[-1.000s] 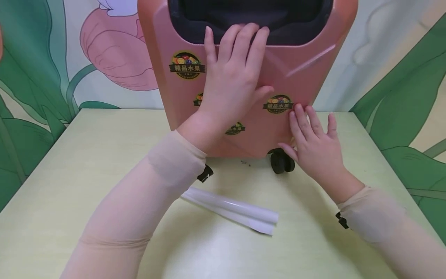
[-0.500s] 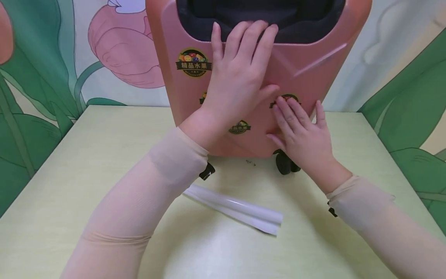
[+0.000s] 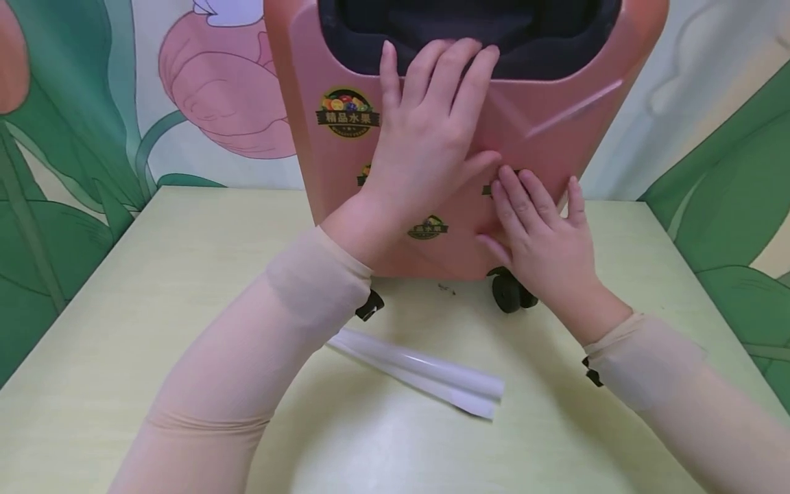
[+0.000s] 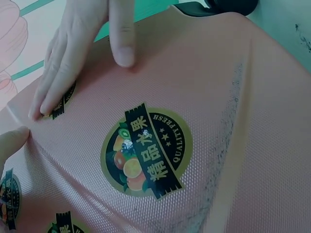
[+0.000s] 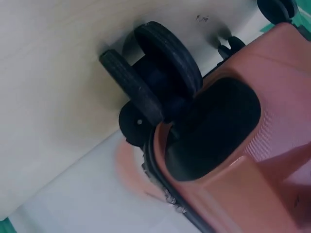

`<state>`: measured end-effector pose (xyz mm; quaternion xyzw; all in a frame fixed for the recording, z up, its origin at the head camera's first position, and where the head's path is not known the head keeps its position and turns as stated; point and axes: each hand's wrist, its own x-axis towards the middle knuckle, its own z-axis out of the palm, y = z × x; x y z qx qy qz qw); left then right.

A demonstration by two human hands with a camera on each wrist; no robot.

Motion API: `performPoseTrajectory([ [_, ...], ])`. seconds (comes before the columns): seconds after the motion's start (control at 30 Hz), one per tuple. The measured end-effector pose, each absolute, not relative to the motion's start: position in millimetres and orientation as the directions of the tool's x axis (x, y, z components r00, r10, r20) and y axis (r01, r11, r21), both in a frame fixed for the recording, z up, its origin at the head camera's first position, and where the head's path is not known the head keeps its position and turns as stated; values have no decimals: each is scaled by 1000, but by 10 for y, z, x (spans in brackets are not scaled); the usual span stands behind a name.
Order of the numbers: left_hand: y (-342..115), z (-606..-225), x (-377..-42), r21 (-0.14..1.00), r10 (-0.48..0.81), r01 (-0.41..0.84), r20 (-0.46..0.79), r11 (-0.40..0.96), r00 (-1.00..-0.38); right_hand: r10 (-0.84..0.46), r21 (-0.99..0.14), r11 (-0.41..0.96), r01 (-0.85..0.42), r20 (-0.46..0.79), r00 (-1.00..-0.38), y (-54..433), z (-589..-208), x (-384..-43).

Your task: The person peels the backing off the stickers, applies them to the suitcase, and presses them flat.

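Note:
A pink hard-shell suitcase (image 3: 537, 103) stands upright on the table. My left hand (image 3: 422, 134) lies on its front, fingers extended up to the edge of the black recess (image 3: 555, 51). Straight fingers of my right hand (image 3: 549, 240) press on a fruit sticker (image 3: 487, 189) at the right, covering most of it. In the left wrist view the right hand (image 4: 73, 53) touches that sticker, and the large sticker (image 4: 148, 150) lies flat on the textured shell. Other round stickers, such as the upper-left one (image 3: 348, 112), are on the front. Neither hand grips anything.
A partly rolled white sheet (image 3: 420, 370) lies on the table (image 3: 185, 288) before the suitcase. Black caster wheels (image 3: 512, 291) support the case, seen closer as a double wheel (image 5: 160, 73) in the right wrist view. A painted wall (image 3: 216, 103) stands behind.
My right hand has moved left and slightly up, from beside the right sticker onto it. The left hand stays on the suitcase. The whole head view has shifted slightly.

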<state>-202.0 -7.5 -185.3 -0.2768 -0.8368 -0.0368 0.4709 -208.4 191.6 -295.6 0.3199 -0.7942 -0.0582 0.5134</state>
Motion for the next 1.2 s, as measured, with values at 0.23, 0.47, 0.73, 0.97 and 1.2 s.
performPoseTrajectory([
  [0.23, -63, -1856, -2015, -190, 426, 509, 812, 840, -400, -500, 340, 834, -435, 799, -335, 2104, -2942, -2013],
  [0.47, -88, -1896, -2006, -197, 434, 513, 808, 836, -398, -622, 331, 697, -636, 720, -307, 2186, -3058, -1815],
  [0.73, -136, -2029, -1893, -184, 471, 577, 787, 796, -399, -676, 159, 496, -853, 688, -265, 2216, -3225, -1602],
  [0.97, -227, -2235, -1741, -135, 501, 657, 763, 741, -408, -662, -67, 605, -793, 510, -549, 2273, -3400, -1422],
  [1.2, -366, -2634, -1474, -55, 592, 744, 647, 665, -481, -632, -308, 712, -631, 112, -767, 2309, -3500, -1234],
])
